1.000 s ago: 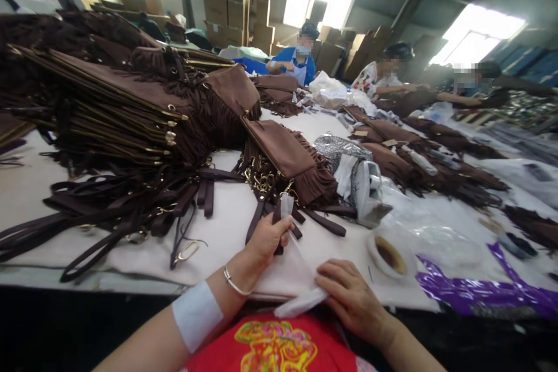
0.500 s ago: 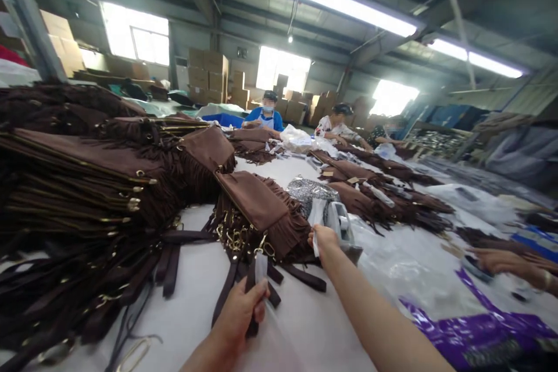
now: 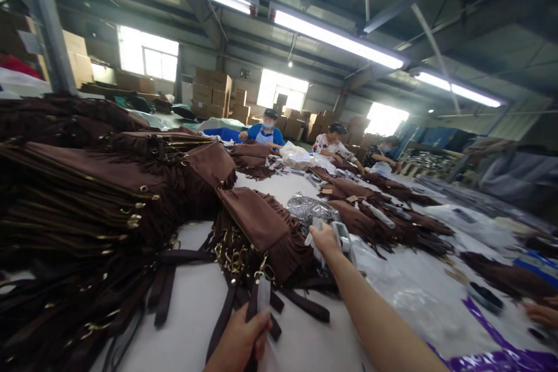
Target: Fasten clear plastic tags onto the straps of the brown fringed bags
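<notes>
My left hand [image 3: 246,334] is closed around a dark brown strap [image 3: 251,309] and a pale translucent strip [image 3: 264,295] lying along it. Gold clasps join that strap to a brown fringed bag [image 3: 255,218] on the white table [image 3: 198,290]. To the right of the bag, my right hand [image 3: 325,239] pinches a whitish plastic piece [image 3: 317,224]. Beside its fingers are a grey tape dispenser [image 3: 344,239] and a silvery patterned bag [image 3: 307,206].
Stacked brown bags [image 3: 87,186] fill the left side, with straps hanging forward. More fringed bags [image 3: 370,215], clear plastic [image 3: 418,302] and purple packaging [image 3: 501,357] lie at right. Several people work across the table; another person's hand [image 3: 543,313] shows at the right edge.
The view has tilted upward. My right hand has drawn nearer the dispenser with the plastic piece. My left hand keeps its hold. The other person's hand at right has moved toward the edge.
</notes>
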Demonstrator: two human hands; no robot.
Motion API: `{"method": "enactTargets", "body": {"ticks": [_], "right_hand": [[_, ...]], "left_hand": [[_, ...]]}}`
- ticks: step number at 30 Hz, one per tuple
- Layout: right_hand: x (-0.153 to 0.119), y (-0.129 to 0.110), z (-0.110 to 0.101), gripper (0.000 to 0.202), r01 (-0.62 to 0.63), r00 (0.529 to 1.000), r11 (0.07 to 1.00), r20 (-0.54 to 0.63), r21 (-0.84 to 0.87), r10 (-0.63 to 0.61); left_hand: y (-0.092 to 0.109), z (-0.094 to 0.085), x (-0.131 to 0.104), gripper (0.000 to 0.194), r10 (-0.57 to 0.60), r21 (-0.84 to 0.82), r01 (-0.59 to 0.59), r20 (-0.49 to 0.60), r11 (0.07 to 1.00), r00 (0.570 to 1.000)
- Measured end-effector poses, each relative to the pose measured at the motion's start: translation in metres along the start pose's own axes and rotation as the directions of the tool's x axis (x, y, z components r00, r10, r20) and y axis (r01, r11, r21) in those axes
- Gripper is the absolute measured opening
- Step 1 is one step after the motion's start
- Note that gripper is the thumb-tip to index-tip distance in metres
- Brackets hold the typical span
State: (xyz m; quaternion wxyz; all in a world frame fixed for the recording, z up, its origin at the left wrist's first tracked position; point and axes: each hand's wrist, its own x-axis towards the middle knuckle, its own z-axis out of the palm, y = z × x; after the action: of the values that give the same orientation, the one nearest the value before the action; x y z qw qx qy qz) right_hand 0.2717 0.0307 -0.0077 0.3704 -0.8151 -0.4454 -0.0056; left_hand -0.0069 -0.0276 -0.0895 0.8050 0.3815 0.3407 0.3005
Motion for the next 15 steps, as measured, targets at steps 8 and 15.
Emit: {"method": "enactTargets", "body": {"ticks": [8, 15], "right_hand": [[-0.156, -0.035, 0.007, 0.035, -0.025, 0.873, 0.926, 0.459, 0.377, -0.163], [-0.166, -0.058, 0.011, 0.031, -0.085, 0.895, 0.891, 0.427, 0.446, -0.129]], "left_hand": [[0.004, 0.012, -0.008, 0.039, 0.041, 0.012, -0.041, -0.015, 0.999, 0.999], [0.001, 0.012, -0.015, 0.044, 0.063, 0.011, -0.063, -0.011, 0.998, 0.998]]}}
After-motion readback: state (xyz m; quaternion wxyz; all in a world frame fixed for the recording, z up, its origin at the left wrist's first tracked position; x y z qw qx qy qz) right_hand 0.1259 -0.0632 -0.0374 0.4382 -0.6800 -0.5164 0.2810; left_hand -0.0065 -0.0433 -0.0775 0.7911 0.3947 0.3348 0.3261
